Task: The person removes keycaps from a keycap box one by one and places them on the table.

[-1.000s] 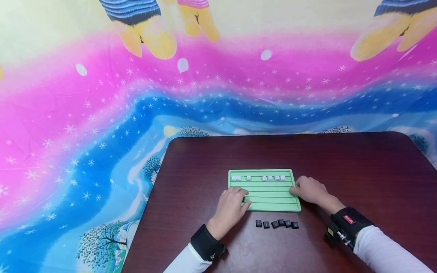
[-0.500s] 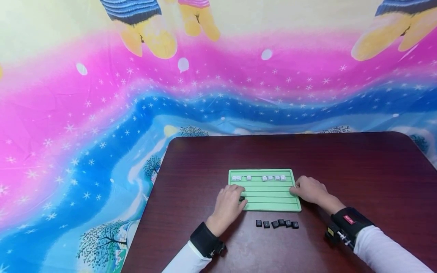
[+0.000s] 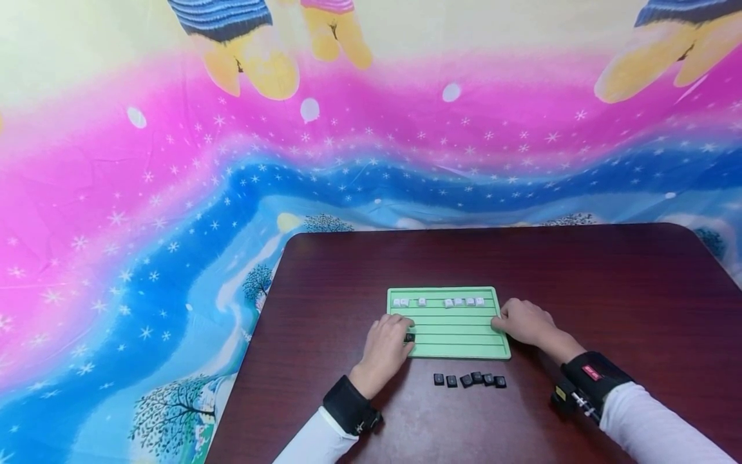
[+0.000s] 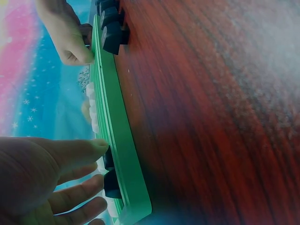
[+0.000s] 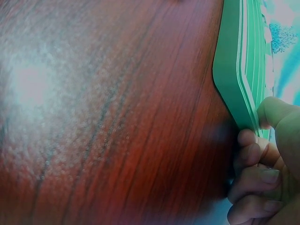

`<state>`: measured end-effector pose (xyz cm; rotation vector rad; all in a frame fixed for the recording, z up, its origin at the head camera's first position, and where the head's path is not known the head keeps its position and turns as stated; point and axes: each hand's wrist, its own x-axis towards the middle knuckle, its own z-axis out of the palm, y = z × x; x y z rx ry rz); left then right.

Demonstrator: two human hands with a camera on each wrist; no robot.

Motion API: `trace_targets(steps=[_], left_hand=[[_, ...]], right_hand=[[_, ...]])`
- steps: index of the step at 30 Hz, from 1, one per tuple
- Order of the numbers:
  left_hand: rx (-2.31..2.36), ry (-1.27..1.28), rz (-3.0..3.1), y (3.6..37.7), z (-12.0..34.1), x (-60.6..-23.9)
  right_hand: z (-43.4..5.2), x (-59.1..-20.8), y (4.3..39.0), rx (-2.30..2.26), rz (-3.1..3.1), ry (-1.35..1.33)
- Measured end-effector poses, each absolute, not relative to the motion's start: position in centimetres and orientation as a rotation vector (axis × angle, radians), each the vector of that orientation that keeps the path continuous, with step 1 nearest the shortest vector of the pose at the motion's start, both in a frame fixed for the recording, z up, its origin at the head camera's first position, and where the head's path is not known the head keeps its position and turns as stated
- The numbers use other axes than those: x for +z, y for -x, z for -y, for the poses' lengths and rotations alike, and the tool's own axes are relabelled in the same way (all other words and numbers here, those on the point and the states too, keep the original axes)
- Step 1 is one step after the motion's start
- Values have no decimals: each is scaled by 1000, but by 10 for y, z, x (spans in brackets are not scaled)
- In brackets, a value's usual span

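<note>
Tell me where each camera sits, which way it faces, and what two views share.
Head: on the person's head, facing forward and down at the green tray and table, backdrop beyond; left grip, right grip and both sleeves show.
Left wrist: on that wrist, facing along the tray's near edge; left grip lower left, right grip upper left.
Right wrist: on that wrist, facing the tray's near right corner; right grip lower right.
Head and left wrist share both grips and black keycaps.

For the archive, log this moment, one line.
left hand: at black keycaps in green tray; right hand: holds tray edge; white keycaps: far row; loose black keycaps: on table
</note>
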<state>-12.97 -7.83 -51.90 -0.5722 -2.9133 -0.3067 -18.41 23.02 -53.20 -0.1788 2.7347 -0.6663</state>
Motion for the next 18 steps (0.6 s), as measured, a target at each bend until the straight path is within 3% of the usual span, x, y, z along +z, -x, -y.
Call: trace_targets(steps=[18], left_hand=[[-272,627,2912,132,77,-528]], right_hand=[[-230,-533,184,-657,-2742,177]])
